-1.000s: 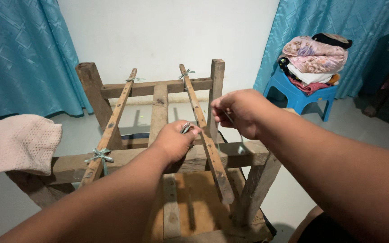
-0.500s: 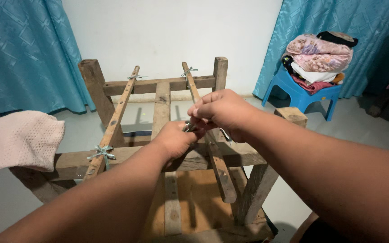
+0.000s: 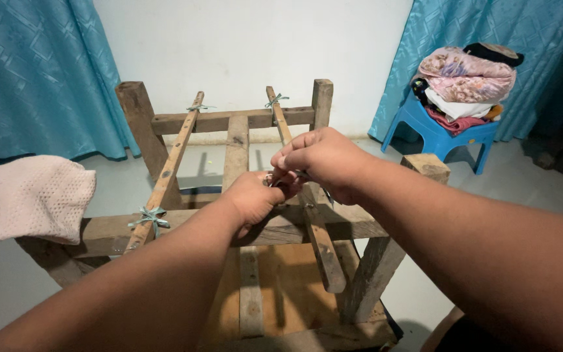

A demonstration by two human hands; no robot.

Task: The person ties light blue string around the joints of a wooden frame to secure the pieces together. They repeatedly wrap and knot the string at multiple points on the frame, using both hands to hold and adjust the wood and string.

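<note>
Both hands meet over the right wooden slat (image 3: 314, 228), one of two slats laid across an upturned wooden frame (image 3: 229, 120). That slat's long axis runs from the near rail away to the far rail, angled slightly left. The left hand (image 3: 255, 197) and the right hand (image 3: 320, 160) pinch a thin pale-green string (image 3: 270, 180) where slat crosses rail, each grip narrow upon it. Three other green ties (image 3: 148, 217) show. A pink cloth (image 3: 24, 199) drapes the frame's left corner.
</note>
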